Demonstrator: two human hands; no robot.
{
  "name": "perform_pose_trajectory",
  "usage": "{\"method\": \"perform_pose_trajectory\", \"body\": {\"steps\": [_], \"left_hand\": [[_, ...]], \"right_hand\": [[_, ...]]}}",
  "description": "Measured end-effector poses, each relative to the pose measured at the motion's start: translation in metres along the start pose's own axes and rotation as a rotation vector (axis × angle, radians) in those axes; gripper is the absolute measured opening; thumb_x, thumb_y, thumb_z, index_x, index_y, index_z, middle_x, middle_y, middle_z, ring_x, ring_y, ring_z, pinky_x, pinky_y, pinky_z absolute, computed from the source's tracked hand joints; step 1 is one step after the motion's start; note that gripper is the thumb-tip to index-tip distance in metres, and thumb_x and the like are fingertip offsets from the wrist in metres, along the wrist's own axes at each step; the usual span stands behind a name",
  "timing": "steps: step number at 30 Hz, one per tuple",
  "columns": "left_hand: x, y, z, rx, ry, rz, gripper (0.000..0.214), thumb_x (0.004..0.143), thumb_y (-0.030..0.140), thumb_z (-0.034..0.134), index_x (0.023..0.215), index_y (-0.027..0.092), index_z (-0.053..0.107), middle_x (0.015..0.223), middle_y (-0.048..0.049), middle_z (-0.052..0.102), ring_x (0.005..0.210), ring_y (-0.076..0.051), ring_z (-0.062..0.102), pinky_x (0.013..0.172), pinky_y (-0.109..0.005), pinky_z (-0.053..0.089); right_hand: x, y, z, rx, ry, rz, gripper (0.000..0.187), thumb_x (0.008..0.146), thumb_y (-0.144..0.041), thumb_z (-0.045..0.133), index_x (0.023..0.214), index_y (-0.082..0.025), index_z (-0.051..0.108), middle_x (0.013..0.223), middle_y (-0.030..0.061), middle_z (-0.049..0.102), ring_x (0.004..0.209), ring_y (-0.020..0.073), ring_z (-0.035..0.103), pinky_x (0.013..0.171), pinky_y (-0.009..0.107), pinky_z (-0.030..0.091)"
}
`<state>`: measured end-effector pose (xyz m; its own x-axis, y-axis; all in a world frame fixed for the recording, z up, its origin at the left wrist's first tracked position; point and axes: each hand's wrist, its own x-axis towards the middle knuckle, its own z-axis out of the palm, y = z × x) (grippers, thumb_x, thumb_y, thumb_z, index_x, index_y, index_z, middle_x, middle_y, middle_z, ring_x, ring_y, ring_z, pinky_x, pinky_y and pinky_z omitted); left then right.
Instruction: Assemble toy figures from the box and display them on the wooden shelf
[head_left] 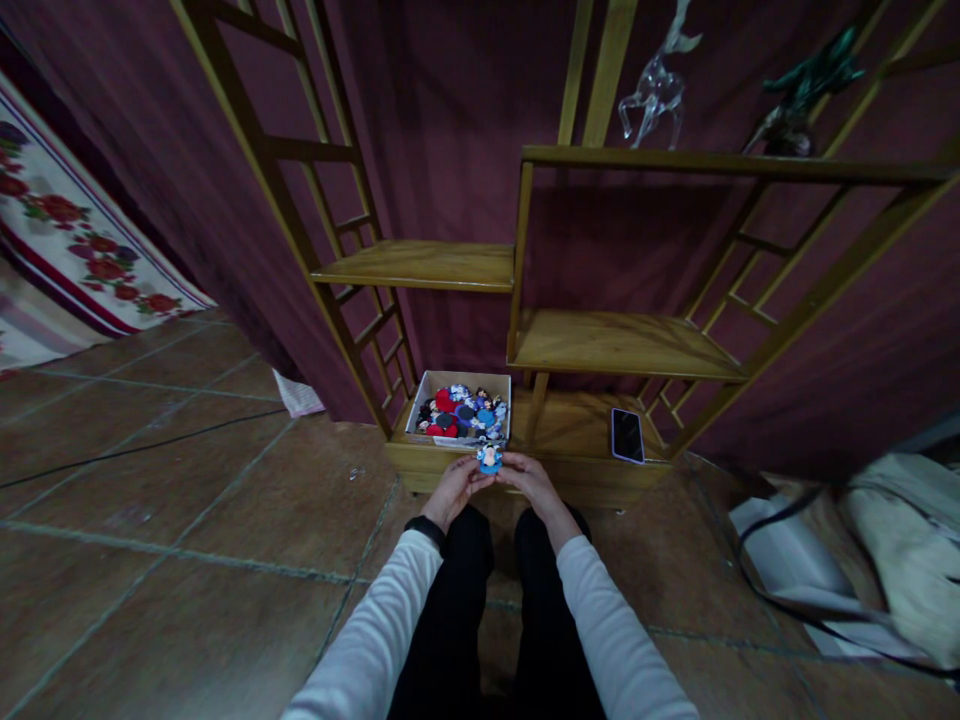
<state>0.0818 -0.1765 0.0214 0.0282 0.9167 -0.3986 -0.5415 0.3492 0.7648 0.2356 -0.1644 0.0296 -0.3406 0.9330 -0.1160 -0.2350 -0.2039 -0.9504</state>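
Head view, looking down: both hands meet in front of the knees, and between their fingertips sits a small blue figurine (490, 458), pinched from either side. The left hand (456, 490) holds its left edge, the right hand (529, 481) its right edge, so neither is nearer; the piece lies dead centre between them, just past the fingertips. It is too small to make out a long axis or which way it faces.

Directly beyond the hands, almost touching the figurine in this view, stands a white box (458, 379) full of similar small coloured pieces, resting on the bottom board of a wooden shelf unit (619, 342). Whether the figurine is above the box rim or just short of it cannot be told. To the right of the hands, on the same bottom board, a phone (627, 435) lies flat. Further right on the floor sits a bag (896, 545), partly cut off by the frame edge. The fingers' undersides are hidden.
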Motion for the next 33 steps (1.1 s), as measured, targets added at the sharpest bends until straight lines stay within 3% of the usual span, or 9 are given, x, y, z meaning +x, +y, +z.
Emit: {"method": "perform_pose_trajectory", "body": {"steps": [5, 11, 19, 33], "left_hand": [[-0.002, 0.001, 0.001, 0.002, -0.032, 0.005, 0.009, 0.076, 0.017, 0.060, 0.081, 0.009, 0.061, 0.070, -0.0090, 0.068, 0.064, -0.014, 0.065, 0.066, -0.025, 0.054], [-0.007, 0.005, 0.004, 0.020, -0.156, -0.006, 0.022, 0.079, 0.027, 0.058, 0.085, 0.007, 0.063, 0.077, -0.0119, 0.069, 0.072, -0.017, 0.066, 0.071, -0.026, 0.053], [-0.009, 0.004, 0.004, 0.068, -0.221, -0.016, 0.031, 0.080, 0.039, 0.056, 0.087, 0.009, 0.063, 0.074, -0.0104, 0.069, 0.068, -0.014, 0.065, 0.068, -0.024, 0.052], [-0.010, 0.003, 0.009, 0.172, -0.181, -0.048, 0.044, 0.077, 0.052, 0.053, 0.081, 0.009, 0.063, 0.068, -0.0115, 0.067, 0.061, -0.014, 0.064, 0.055, -0.021, 0.048]], "right_hand": [[0.001, 0.002, -0.001, 0.031, -0.003, -0.004, 0.044, 0.052, -0.039, 0.075, 0.090, -0.017, 0.068, 0.079, 0.0034, 0.069, 0.071, 0.0174, 0.063, 0.076, 0.034, 0.049], [0.002, 0.003, -0.001, 0.060, 0.061, 0.001, 0.044, 0.051, -0.041, 0.076, 0.085, -0.015, 0.067, 0.075, 0.0037, 0.068, 0.066, 0.0155, 0.062, 0.071, 0.032, 0.050], [0.004, 0.004, -0.001, 0.040, 0.074, -0.018, 0.036, 0.058, -0.045, 0.071, 0.079, -0.016, 0.064, 0.065, 0.0005, 0.063, 0.058, 0.0119, 0.058, 0.061, 0.026, 0.047], [0.012, 0.014, -0.004, -0.054, 0.169, -0.042, 0.033, 0.053, -0.046, 0.072, 0.067, -0.019, 0.060, 0.057, -0.0022, 0.060, 0.052, 0.0132, 0.056, 0.058, 0.028, 0.048]]}}
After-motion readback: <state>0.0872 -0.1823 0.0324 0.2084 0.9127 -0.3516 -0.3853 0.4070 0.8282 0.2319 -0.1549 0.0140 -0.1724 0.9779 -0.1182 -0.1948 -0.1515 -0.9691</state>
